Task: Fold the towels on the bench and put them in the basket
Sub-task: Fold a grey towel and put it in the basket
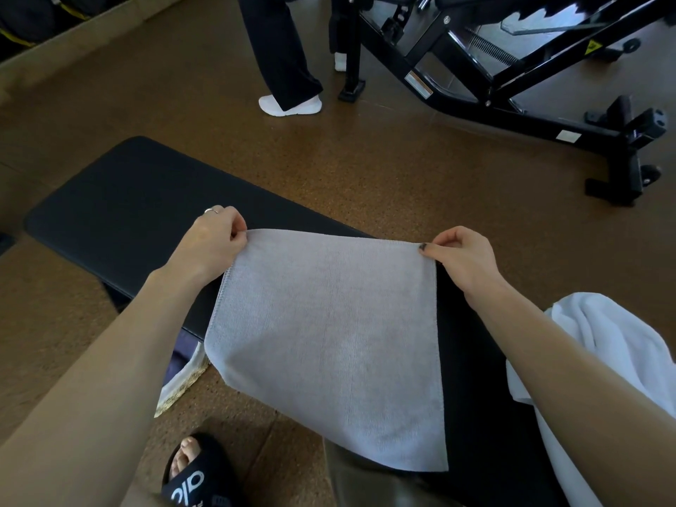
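A grey towel (329, 342) hangs spread out above the near end of the black padded bench (124, 210). My left hand (212, 239) pinches its top left corner and my right hand (461, 258) pinches its top right corner, so the cloth is stretched flat between them and droops toward me. A crumpled white towel (600, 345) lies on the bench's right end, partly under my right forearm. A pale woven edge (183, 382) shows below the bench on the left; I cannot tell whether it is the basket.
Another person's legs in dark trousers and white shoes (289, 104) stand on the brown cork floor beyond the bench. A black adjustable gym bench frame (512, 89) fills the top right. My sandalled foot (194, 470) is at the bottom.
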